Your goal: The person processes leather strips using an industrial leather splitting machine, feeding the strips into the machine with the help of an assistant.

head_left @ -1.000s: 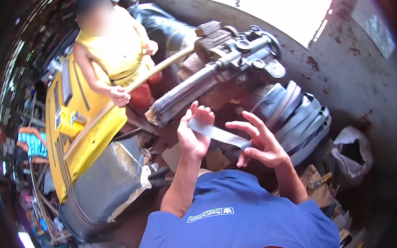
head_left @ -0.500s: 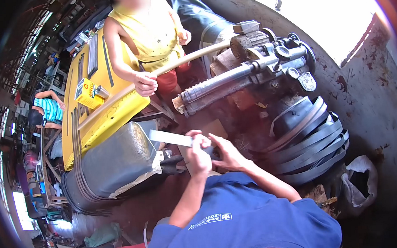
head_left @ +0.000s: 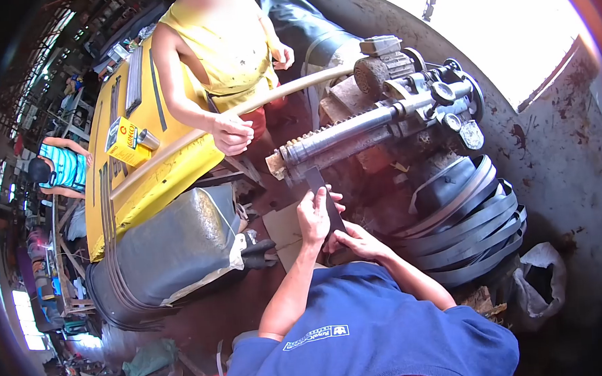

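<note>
A dark, flat strip (head_left: 316, 182) is held in front of my chest, its far end pointing at the metal rollers of a machine (head_left: 352, 125). My left hand (head_left: 315, 218) is closed round the strip's middle, thumb and fingers on either side of it. At the near end of the strip, my right hand (head_left: 355, 241) pinches it between thumb and fingers. Across the machine, a person in a yellow top (head_left: 222, 49) has one hand on a long tan strip (head_left: 289, 86), which runs from a yellow table (head_left: 171, 174) to the machine.
Coiled black straps (head_left: 473, 230) lie right of my hands. A large dark padded roll (head_left: 174, 235) is to the left. On the yellow table stands a yellow can (head_left: 127, 141). Another person in a striped shirt (head_left: 67, 166) is at the far left.
The strip in my hands has swung from pointing left to pointing up towards the rollers, and its dark face now shows instead of a bright one. Both hands have shifted their hold.
</note>
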Demonstrator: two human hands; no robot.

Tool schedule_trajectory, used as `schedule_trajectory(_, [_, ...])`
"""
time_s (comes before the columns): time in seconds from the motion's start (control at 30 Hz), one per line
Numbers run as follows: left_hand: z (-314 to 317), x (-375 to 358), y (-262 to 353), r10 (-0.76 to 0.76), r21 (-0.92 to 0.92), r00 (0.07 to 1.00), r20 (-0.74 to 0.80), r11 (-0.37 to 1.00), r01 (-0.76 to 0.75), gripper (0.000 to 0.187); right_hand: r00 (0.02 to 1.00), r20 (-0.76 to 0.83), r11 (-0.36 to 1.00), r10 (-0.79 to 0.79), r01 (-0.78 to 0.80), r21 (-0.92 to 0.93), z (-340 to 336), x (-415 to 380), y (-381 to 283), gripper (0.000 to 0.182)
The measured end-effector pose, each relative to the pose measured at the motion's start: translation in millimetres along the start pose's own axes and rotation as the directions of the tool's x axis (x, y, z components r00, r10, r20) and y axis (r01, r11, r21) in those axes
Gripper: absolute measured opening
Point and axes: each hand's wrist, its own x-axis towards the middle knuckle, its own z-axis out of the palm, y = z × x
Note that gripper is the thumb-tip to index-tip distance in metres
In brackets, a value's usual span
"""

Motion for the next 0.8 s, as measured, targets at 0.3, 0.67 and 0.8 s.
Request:
schedule_trajectory(0.3, [2.5,23.8,-6.9,-0.037,-0.054,0.999,0.024,0.998,0.038,0.035,0.995,-0.099,0.996,0.012,-0.003,0.088,-8.9,21.2,-8.7,0.026])
schedule_trajectory(0.67, [-2.9,44.1,-28.1,-0.029,-0.049,0.999,0.040,0.998,0.031,0.039,0.979,-0.189,0.996,-0.072,0.059,-0.073,-26.6,63.3,-22.6,0.030])
schedule_trajectory(0.8, [-13.7,42.9,-36.4,-0.006,0.037,0.998,0.062,0.999,0.004,0.050,0.982,-0.185,0.998,0.043,-0.052,-0.045,-38.4,79.1,-11.5,0.025])
